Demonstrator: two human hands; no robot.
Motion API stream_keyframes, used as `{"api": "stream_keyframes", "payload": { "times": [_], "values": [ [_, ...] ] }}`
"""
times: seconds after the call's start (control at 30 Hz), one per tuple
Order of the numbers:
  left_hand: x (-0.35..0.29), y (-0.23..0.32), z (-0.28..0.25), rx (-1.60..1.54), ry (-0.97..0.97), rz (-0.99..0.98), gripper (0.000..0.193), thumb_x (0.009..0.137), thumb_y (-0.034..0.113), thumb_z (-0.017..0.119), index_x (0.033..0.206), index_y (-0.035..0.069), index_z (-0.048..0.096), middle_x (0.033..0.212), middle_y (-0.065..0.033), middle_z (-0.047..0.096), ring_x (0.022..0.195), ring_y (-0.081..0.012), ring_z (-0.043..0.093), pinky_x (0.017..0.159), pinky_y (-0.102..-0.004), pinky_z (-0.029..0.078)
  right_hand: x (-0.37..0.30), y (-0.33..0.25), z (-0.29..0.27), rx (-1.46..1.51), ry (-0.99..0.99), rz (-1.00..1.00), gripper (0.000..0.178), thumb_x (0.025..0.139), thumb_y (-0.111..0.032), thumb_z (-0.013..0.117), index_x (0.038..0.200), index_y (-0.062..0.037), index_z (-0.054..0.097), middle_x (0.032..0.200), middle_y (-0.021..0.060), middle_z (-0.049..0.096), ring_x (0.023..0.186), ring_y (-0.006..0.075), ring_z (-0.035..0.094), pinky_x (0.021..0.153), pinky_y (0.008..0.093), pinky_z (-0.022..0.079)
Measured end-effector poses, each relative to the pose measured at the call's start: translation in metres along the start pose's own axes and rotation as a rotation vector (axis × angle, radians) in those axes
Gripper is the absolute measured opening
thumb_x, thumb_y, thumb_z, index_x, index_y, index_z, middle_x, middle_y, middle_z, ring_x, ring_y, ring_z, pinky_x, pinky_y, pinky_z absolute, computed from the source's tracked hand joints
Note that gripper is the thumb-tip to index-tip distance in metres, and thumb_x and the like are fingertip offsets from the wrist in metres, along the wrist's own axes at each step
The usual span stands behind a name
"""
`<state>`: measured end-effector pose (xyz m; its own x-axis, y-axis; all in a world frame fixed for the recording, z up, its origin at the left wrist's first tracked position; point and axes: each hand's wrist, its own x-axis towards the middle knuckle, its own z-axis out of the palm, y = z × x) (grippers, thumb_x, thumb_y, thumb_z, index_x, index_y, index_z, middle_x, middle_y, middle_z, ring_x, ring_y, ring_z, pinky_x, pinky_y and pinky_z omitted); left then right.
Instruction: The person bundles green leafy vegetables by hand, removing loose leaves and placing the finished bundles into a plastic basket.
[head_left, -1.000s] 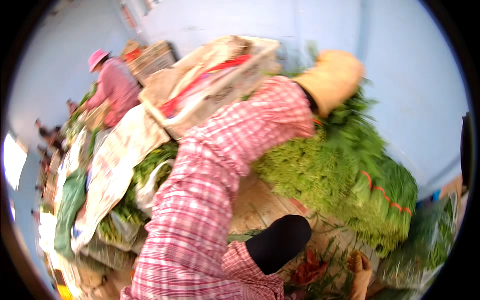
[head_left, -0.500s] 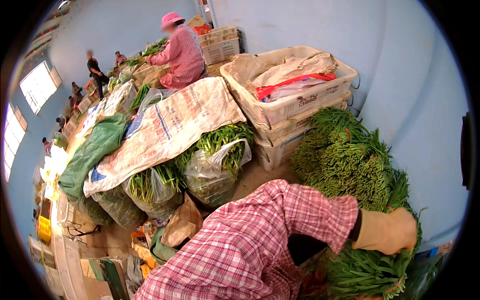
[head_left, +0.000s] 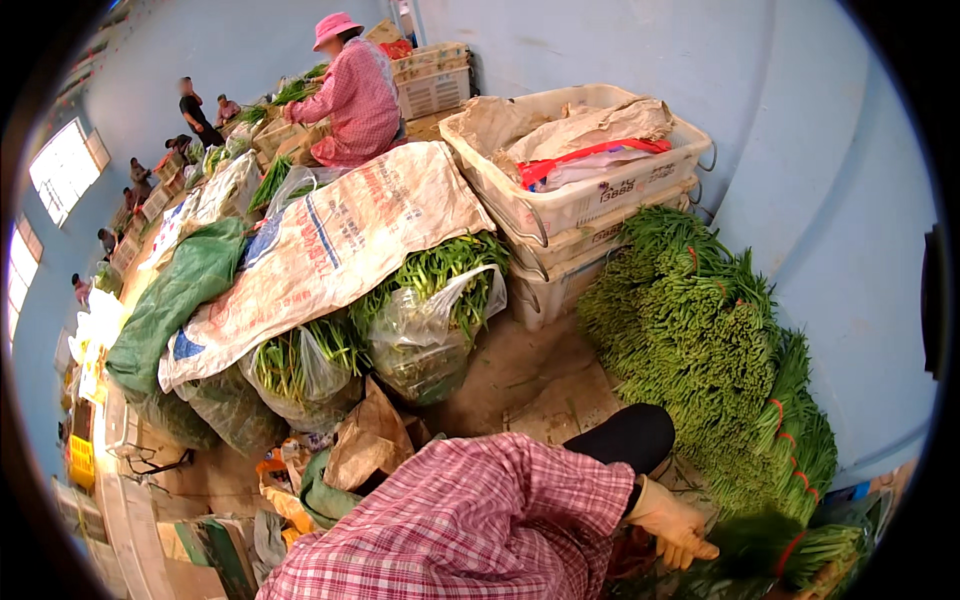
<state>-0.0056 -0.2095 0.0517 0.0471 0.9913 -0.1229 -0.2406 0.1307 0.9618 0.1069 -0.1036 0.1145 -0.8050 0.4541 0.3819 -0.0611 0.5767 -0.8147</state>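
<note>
My left hand (head_left: 672, 524), in a tan glove, reaches in from under a pink plaid sleeve. Its fingers stretch toward the right and hold nothing. Just beyond its fingertips is a bunch of green stalks (head_left: 836, 548) tied with a red band, its leafy end smeared by motion. Low at the right rim, a tan patch under the stalks looks like my gloved right hand (head_left: 828, 578), closed on the bunch and mostly hidden. A large pile of banded green bunches (head_left: 690, 340) lies beyond my hands, against the blue wall.
My black-clad knee (head_left: 632, 440) juts up beside the pile. Stacked white crates (head_left: 590, 205) hold sacking. Clear bags of greens (head_left: 420, 335) stand under a woven sack (head_left: 340, 240). A person in a pink hat (head_left: 355, 100) sits farther back, others beyond.
My left hand has come off the bunch and drawn back left, its fingers straightening. The bunch has shifted and turned toward the lower right. My view has moved slightly, showing my knee.
</note>
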Motion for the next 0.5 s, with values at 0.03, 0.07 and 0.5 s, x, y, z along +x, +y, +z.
{"api": "stream_keyframes", "payload": {
  "times": [0.03, 0.07, 0.5],
  "values": [
    [0.017, -0.015, 0.002, -0.131, -0.090, -0.012, 0.064, 0.092, 0.066, 0.050, 0.105, 0.008, 0.072, 0.096, -0.0146, 0.071, 0.076, -0.0299, 0.067, 0.066, -0.0482, 0.054, -0.002, -0.002, -0.004, -0.009, 0.033, -0.020, 0.090, 0.084, -0.055, 0.068, 0.147, 0.0017, 0.038, 0.148, 0.0202, 0.043, 0.135, 0.0330, 0.043, 0.111, 0.0451, 0.036],
    [0.039, -0.014, -0.005, -0.484, -0.312, 0.083, 0.067, 0.091, 0.068, 0.049, 0.109, 0.007, 0.070, 0.102, -0.0158, 0.070, 0.082, -0.0308, 0.066, 0.070, -0.0481, 0.054, -0.004, -0.005, -0.015, -0.029, 0.110, -0.034, 0.091, 0.083, -0.055, 0.069, 0.147, 0.0016, 0.038, 0.148, 0.0202, 0.043, 0.136, 0.0330, 0.043, 0.111, 0.0452, 0.036],
    [0.027, 0.023, -0.043, -0.945, 0.844, 0.112, 0.057, 0.082, -0.004, 0.073, 0.134, 0.000, 0.049, 0.118, -0.0125, 0.064, 0.109, -0.0297, 0.062, 0.094, -0.0477, 0.053, -0.023, 0.034, -0.100, 0.455, 0.070, 0.381, 0.074, 0.086, -0.031, 0.072, 0.146, 0.0019, 0.042, 0.142, 0.0185, 0.053, 0.132, 0.0296, 0.049, 0.110, 0.0401, 0.037]
  ]
}}
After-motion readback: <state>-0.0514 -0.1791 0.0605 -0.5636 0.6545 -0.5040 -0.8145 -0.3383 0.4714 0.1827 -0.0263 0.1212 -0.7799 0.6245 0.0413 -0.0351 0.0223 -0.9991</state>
